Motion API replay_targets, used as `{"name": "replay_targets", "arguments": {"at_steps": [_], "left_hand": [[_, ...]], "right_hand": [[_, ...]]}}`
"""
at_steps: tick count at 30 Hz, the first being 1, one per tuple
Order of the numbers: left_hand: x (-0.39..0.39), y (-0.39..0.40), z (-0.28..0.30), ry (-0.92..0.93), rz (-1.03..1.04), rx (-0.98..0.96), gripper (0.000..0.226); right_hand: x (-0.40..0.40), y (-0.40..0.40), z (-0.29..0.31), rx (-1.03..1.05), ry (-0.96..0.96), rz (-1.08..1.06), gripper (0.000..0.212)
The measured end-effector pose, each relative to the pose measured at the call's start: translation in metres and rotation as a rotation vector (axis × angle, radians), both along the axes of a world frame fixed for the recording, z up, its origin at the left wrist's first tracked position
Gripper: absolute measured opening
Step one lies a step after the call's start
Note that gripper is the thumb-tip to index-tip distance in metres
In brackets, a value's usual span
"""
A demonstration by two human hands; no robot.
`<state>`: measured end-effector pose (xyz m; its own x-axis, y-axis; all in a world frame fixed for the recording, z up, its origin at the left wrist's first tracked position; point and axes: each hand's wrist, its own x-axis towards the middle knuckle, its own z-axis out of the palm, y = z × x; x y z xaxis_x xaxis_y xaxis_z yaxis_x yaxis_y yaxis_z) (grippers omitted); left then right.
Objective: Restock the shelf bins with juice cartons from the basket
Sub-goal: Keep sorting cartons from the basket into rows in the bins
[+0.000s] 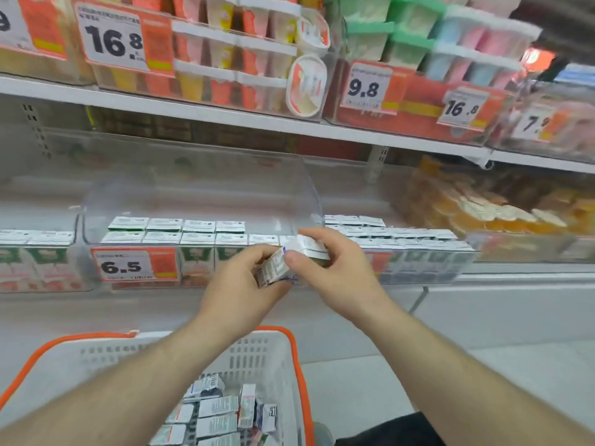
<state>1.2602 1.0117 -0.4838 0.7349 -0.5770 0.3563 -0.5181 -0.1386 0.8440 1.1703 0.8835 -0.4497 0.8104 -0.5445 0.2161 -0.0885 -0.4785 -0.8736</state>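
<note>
Below our grip, white slatted plastic basket with orange rim [257, 352] holds loose cartons. Left hand [248, 281] and right hand [335, 268] both pinch small white juice cartons [289, 259], just before clear bin [199, 201]. We judge them light, stiff; hold flat sides.

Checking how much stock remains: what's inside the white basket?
The basket holds loose juice cartons piled at its right side; my forearm covers the rest.
</note>
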Motion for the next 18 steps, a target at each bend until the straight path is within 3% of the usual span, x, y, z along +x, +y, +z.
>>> {"name": "replay_targets", "arguments": {"at_steps": [2,5,8,11,14,18], "left_hand": [[-0.010,-0.026,0.007,-0.063,-0.020,0.011,0.037],[-0.016,-0.064,0.015,-0.193,-0.049,0.034,0.043],[-0.008,-0.099,0.012,-0.585,0.065,0.250,0.061],[-0.001,-0.122,0.005,-0.844,0.099,0.398,0.056],[-0.001,-0.138,-0.006,-0.967,0.116,0.363,0.039],[-0.005,-0.147,-0.022,-0.902,0.174,0.286,0.012]], "right_hand": [[-0.004,-0.016,0.010,-0.083,-0.028,-0.143,0.035],[-0.007,-0.055,0.027,0.022,-0.081,-0.258,0.021],[-0.010,-0.106,0.041,0.024,-0.088,-0.411,0.023],[-0.005,-0.154,0.053,-0.089,-0.111,-0.557,0.025],[0.008,-0.197,0.055,-0.244,0.038,-0.631,0.020],[0.029,-0.233,0.036,-0.322,0.412,-0.533,0.034]]}}
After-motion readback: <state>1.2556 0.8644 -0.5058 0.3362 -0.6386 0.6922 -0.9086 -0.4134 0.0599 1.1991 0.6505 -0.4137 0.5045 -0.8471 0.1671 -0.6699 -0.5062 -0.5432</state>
